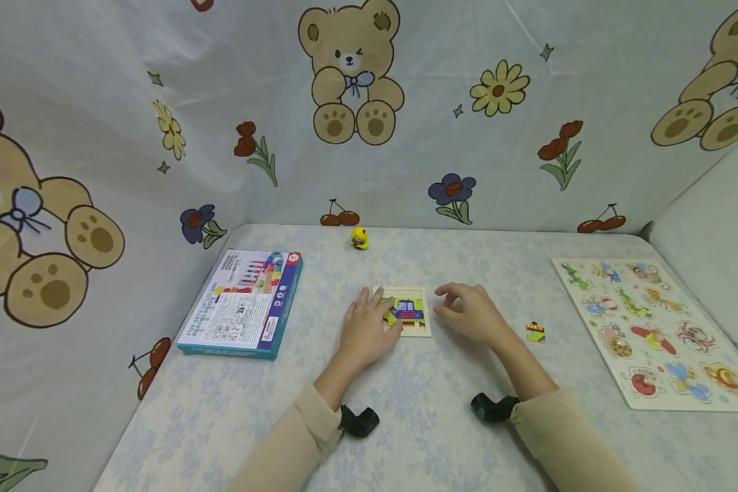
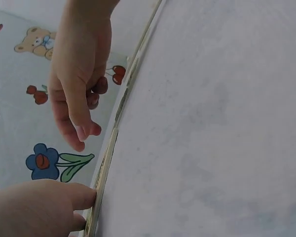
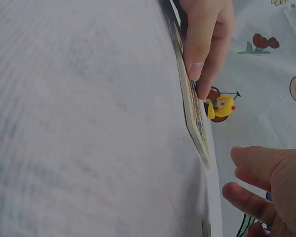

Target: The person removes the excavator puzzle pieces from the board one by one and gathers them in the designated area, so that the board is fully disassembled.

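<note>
A small wooden picture puzzle (image 1: pixel 410 309) with a blue vehicle on it lies flat on the table. My left hand (image 1: pixel 367 328) rests on its left side with the fingers extended, covering part of the picture. In the right wrist view the left hand's thumb (image 3: pixel 194 69) touches the puzzle's face. My right hand (image 1: pixel 470 316) hovers just right of the board, fingers loosely bent, with nothing between them. Right of that hand lies a loose puzzle piece (image 1: pixel 536 332) in green, yellow and red. The left wrist view shows the puzzle's edge (image 2: pixel 101 190) only from the side.
A boxed bead set (image 1: pixel 242 307) lies on the left. A yellow toy figure (image 1: pixel 359 238) stands near the table's back edge. On the right is a large insect puzzle board (image 1: pixel 658 328). A curtain with printed bears (image 1: pixel 350 75) hangs behind the table.
</note>
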`<state>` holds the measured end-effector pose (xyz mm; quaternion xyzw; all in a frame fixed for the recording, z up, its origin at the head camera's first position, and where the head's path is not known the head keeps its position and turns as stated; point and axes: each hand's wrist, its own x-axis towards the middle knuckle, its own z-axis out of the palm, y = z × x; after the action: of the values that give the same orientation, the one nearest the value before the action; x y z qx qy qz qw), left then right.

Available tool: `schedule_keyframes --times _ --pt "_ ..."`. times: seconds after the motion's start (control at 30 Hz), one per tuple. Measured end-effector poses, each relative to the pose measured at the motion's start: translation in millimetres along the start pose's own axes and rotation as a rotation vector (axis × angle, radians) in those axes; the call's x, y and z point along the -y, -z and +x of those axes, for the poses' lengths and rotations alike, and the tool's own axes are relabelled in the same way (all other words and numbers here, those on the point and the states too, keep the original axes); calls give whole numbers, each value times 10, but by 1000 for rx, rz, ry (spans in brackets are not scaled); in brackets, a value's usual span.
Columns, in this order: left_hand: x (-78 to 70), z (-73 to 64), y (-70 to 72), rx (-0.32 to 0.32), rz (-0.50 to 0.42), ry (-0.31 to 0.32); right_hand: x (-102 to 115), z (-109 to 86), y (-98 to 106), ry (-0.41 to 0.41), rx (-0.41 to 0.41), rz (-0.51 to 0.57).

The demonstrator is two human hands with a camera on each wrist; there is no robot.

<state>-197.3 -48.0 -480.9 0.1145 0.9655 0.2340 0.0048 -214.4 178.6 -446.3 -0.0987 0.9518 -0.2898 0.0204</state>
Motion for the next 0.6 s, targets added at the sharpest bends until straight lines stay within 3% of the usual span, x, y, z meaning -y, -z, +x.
schedule_keyframes --times 0.33,0.6 --pt "-88 -11 -57 -64 -5 31 121 175 -17 57 67 -83" --pt "-233 54 -145 -20 87 90 167 303 -62 106 124 -109"
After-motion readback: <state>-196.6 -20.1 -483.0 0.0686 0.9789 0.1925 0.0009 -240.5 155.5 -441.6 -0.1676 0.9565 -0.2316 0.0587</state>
